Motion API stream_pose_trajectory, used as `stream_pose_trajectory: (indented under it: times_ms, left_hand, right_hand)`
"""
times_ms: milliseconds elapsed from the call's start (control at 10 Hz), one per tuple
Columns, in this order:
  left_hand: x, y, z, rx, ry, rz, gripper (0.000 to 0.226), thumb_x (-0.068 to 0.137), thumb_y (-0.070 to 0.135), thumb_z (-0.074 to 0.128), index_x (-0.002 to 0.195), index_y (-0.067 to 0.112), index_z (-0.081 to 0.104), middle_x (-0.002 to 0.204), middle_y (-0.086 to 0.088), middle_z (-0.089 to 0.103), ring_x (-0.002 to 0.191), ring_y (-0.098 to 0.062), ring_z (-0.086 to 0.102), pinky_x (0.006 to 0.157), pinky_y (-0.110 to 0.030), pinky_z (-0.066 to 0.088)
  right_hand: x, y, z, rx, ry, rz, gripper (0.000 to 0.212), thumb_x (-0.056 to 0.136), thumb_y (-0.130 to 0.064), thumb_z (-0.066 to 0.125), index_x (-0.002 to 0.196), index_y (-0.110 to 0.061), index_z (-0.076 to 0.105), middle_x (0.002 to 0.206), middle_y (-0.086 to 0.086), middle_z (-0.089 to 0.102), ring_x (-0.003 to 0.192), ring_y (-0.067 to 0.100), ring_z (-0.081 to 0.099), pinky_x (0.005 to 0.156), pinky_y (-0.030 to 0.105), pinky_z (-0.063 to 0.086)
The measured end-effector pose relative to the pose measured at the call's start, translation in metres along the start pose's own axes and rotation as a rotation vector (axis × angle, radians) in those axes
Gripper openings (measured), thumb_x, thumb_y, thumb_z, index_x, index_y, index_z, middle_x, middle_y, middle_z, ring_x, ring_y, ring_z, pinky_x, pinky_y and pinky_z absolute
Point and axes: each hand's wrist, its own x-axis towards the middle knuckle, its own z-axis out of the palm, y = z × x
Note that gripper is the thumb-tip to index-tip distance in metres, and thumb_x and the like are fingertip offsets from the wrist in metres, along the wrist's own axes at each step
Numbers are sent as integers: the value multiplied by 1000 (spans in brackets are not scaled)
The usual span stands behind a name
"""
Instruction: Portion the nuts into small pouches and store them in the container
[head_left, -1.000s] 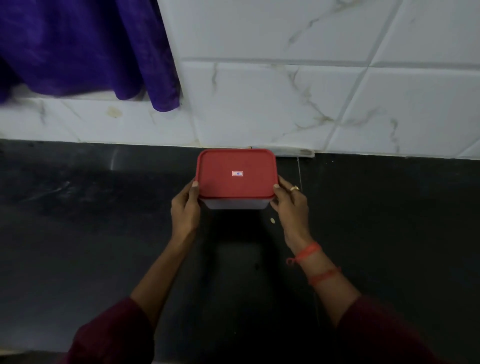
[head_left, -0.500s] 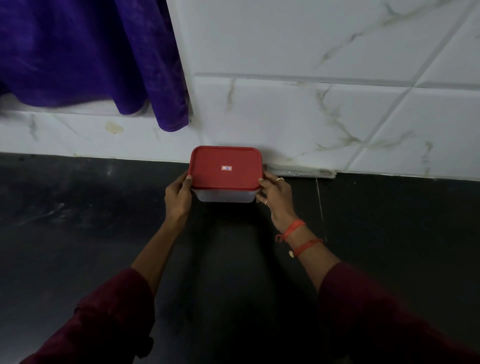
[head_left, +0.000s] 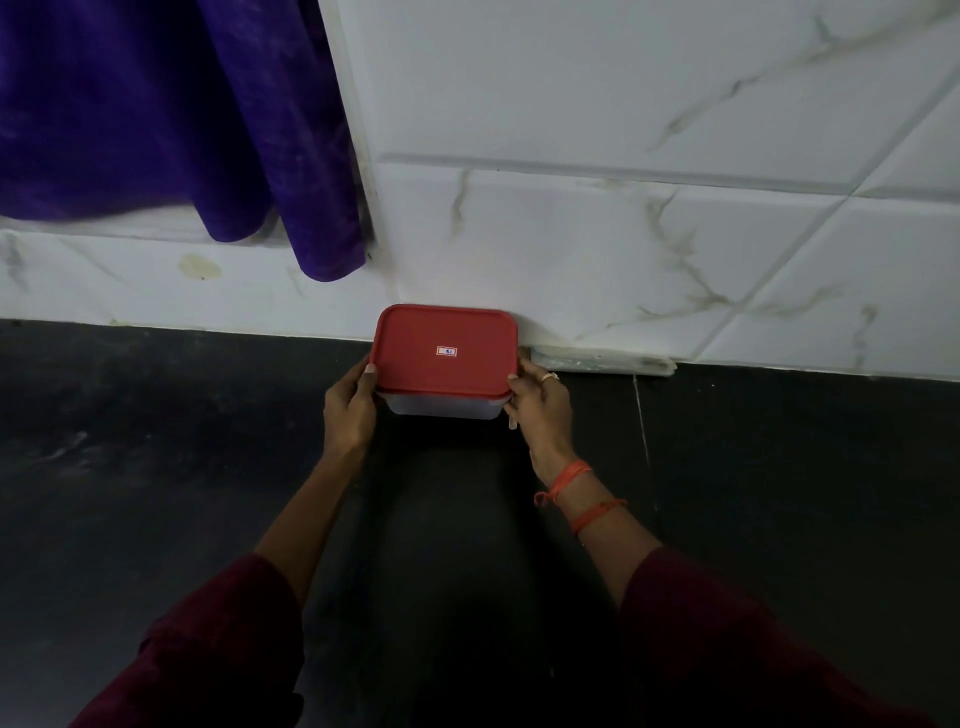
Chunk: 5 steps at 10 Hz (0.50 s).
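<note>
We see a dark, nearly black counter (head_left: 156, 467) running across the whole view, faintly mottled with pale smudges at its left. A thin seam (head_left: 643, 431) crosses it from near to far, right of centre. At its far edge it meets a white marbled tile wall (head_left: 571, 249). On the counter, against that wall, sits a clear container (head_left: 441, 407) closed with a red lid (head_left: 445, 349). Just right of it, a pale strip (head_left: 602, 360) lies along the foot of the wall.
</note>
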Motion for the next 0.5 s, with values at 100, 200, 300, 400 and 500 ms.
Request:
stream_pose_trajectory:
  times_ms: [100, 200, 300, 400, 500]
  left_hand:
    - [4, -8, 1, -4, 6, 28, 35, 104, 30, 47, 134, 18, 60, 110, 16, 68, 104, 1, 64, 89, -20, 49]
    - [4, -10, 1, 3, -11, 29, 36, 104, 31, 46, 135, 17, 60, 109, 16, 67, 104, 0, 63, 93, -23, 49]
    - [1, -7, 2, -3, -20, 46, 38, 105, 30, 45, 139, 15, 55, 118, 10, 66, 111, -4, 62, 100, -27, 47]
    - [-10, 5, 6, 74, -2, 66, 49, 106, 34, 43, 152, 20, 36, 152, -2, 44, 139, -16, 41, 111, -29, 34]
    - [-31, 14, 13, 308, 50, 274, 62, 104, 46, 39, 158, 23, 18, 164, -2, 19, 151, -21, 16, 121, -41, 18]
  right_hand:
    - [-1, 1, 0, -20, -6, -26, 44, 99, -14, 58, 142, -14, 53, 134, 7, 64, 124, 20, 61, 110, 44, 46]
    - [-4, 1, -1, -51, -25, -54, 45, 100, -18, 58, 145, -14, 51, 133, 7, 65, 123, 20, 61, 110, 43, 46]
    - [-6, 1, -4, -98, -41, -77, 50, 100, -28, 60, 147, -16, 49, 125, 5, 68, 109, 15, 62, 104, 37, 48]
    - [-13, -9, -10, -191, -44, -133, 52, 99, -29, 62, 147, -17, 49, 141, 1, 60, 121, 6, 56, 111, 27, 41]
    - [-23, -14, -21, -385, 22, -300, 52, 100, -29, 60, 149, -19, 46, 148, 1, 53, 136, 13, 49, 115, 30, 38]
